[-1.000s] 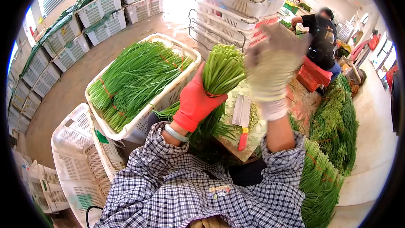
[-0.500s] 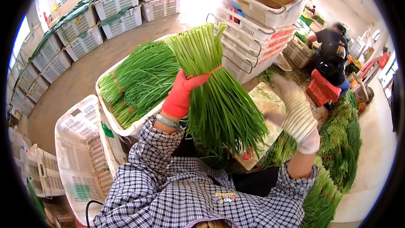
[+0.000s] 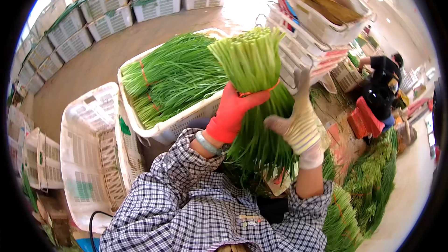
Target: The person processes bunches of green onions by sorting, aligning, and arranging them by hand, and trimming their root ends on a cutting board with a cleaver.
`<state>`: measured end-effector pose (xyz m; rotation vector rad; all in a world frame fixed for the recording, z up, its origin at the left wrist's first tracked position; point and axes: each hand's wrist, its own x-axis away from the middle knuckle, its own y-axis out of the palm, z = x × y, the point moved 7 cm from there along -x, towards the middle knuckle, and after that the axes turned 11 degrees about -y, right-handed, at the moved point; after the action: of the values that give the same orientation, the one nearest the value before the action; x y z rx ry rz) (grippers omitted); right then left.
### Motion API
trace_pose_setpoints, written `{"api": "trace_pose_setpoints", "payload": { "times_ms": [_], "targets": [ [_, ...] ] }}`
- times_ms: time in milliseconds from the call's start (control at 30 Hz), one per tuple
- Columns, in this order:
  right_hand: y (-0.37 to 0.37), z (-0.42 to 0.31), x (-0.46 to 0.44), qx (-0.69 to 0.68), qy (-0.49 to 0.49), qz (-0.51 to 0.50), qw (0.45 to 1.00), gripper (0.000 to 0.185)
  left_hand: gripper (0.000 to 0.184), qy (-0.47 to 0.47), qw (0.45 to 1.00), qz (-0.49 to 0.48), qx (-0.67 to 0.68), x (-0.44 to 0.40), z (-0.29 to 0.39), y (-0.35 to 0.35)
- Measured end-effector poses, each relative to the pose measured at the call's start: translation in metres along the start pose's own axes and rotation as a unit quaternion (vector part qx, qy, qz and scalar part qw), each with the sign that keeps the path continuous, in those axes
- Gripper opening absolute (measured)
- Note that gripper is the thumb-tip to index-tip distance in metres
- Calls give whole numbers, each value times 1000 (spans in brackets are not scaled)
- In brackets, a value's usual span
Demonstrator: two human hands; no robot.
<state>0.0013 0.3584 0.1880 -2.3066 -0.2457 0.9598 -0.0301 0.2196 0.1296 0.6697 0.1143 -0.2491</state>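
In a red glove, my left hand (image 3: pixel 235 113) is wrapped round a thick bundle of garlic chives (image 3: pixel 249 60), just at its orange band (image 3: pixel 276 85). The pale cut ends point up and the green leaves hang down. My right hand (image 3: pixel 298 123), in a striped whitish glove, is close to the bundle's right side with thumb and fingers spread; whether it touches the leaves I cannot tell. Left of the bundle, a white crate (image 3: pixel 163 130) holds more banded chives (image 3: pixel 182 67).
An empty white crate (image 3: pixel 88 158) stands at the left. Stacked crates (image 3: pixel 322 37) rise behind my right hand. Chive bundles (image 3: pixel 345 219) lie on the floor at right, near a co-worker in black (image 3: pixel 380 91) by a red seat (image 3: pixel 366 119). More crates (image 3: pixel 109 23) line the far wall.
My right hand has come left and up to the bundle's side. The view has turned, so the scene sits differently in frame. My left hand keeps its hold on the chives.
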Motion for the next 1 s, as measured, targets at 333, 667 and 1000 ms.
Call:
{"api": "trace_pose_setpoints", "payload": {
  "times_ms": [333, 667, 1000],
  "targets": [
    [70, 42, -7, -249, 97, -24, 963, 119, 116, 113, 988, -13, 102, 31, 31, 24],
    [-6, 44, -136, 60, -103, -1, 993, 90, 91, 69, 822, -68, -562, 18, -88, -55],
    [186, 72, -203, 319, -223, -349, 852, 88, 46, 181, 562, 444, -674, 86, 143, -364]
  ]
}}
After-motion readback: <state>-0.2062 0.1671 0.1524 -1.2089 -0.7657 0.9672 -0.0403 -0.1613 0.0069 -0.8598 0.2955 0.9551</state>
